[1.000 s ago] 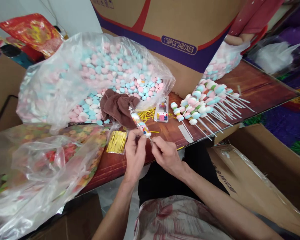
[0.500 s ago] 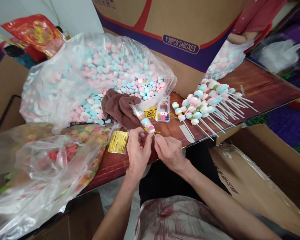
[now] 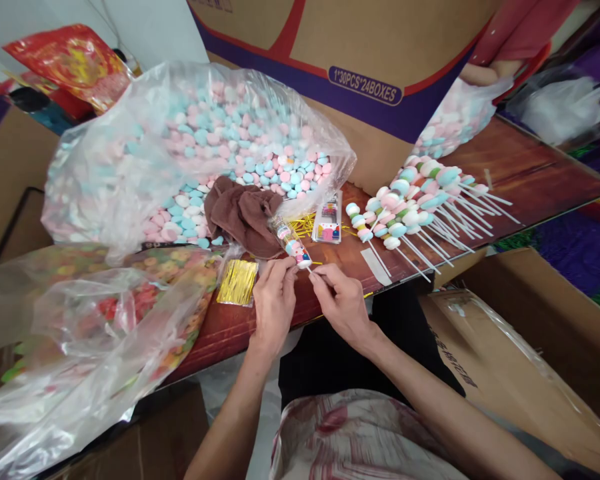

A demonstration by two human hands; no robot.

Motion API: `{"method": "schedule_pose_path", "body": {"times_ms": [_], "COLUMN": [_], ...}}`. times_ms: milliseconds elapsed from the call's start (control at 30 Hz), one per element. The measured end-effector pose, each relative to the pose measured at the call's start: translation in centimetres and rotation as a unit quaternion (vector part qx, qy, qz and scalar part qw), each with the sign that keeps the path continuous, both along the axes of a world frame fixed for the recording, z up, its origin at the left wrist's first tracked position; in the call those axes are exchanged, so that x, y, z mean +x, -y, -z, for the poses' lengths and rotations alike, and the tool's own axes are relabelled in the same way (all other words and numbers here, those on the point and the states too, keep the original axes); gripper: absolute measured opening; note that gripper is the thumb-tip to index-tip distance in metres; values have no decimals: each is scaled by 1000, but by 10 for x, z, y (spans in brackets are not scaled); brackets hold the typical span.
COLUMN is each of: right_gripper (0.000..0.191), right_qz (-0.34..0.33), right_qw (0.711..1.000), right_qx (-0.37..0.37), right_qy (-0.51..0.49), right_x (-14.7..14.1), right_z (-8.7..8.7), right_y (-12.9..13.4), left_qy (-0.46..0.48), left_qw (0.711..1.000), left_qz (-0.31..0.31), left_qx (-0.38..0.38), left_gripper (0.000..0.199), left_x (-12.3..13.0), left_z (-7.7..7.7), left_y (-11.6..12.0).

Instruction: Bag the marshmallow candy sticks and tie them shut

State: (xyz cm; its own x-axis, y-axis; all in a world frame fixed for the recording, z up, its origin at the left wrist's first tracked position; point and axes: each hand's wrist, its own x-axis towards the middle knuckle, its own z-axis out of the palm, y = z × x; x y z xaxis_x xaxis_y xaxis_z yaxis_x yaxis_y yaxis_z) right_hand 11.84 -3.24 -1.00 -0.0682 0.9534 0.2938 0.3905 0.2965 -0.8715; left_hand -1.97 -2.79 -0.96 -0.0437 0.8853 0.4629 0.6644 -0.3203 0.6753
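A wrapped candy skewer (image 3: 294,245) lies tilted at the table's front edge, its upper part against a brown cloth (image 3: 243,217). My left hand (image 3: 276,290) is closed at the skewer's lower left side, fingertips pinching the edge of its clear wrapper. Thumb and fingers of my right hand (image 3: 341,297) are pinched at the white stick below the candy. Gold twist ties (image 3: 303,225) lie loose behind the skewer, beside a stack of printed wrappers (image 3: 329,223). A packet of gold ties (image 3: 237,283) rests left of my left hand.
A big clear bag of pastel candies (image 3: 205,140) fills the table's back left. Candy skewers (image 3: 415,200) are piled at the right. Another plastic bag (image 3: 145,333) covers the front left. Behind stands a large carton (image 3: 350,40); a person's arm (image 3: 495,70) shows at the upper right.
My left hand's fingers have drawn together beside the wrapper, and the skewer's printed side shows more. My right hand has shifted slightly right and down from the candy end.
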Motion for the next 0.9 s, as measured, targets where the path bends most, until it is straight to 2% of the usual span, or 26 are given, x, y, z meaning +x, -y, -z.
{"method": "schedule_pose_path", "body": {"times_ms": [67, 133, 200, 233, 333, 400, 533, 667, 767, 833, 900], "right_gripper": [19, 25, 27, 26, 25, 24, 20, 19, 20, 19, 19], "right_qz": [-10, -28, -32, -28, -1, 8, 21, 40, 53, 51, 29], "right_qw": [982, 933, 898, 900, 944, 963, 985, 990, 988, 985, 982], "right_qx": [-128, -247, -298, -291, -207, -166, -101, -70, -71, -74, -86], "right_qy": [-141, -261, -322, -323, -256, -212, -140, -113, -130, -148, -167], "right_x": [-2, -4, -5, -5, -4, -2, 1, 1, -2, -4, -6], "right_z": [-5, -10, -14, -16, -21, -22, -17, -11, -9, -10, -11], "right_y": [1, 2, 3, 2, -1, -5, -8, -4, -2, -2, -2], "left_qy": [10, 18, 14, 6, -19, -14, 49, 154, 297, 407, 482], "left_qw": [1000, 1000, 1000, 1000, 1000, 1000, 997, 985, 948, 897, 848], "left_qz": [-5, -10, -12, -11, -4, 12, 58, 51, 15, 12, 34], "left_qx": [-8, -8, -4, -3, -3, -3, 0, -49, -116, -171, -217], "left_gripper": [14, 12, 12, 12, 11, 11, 10, 11, 23, 32, 38], "left_x": [0, 2, 5, 7, 13, 17, 22, 21, 22, 25, 28], "left_z": [-1, -3, -4, -5, -6, -6, -3, -1, -2, -4, -8], "left_y": [1, 1, 1, 1, 3, 5, 14, 18, 15, 9, 2]}}
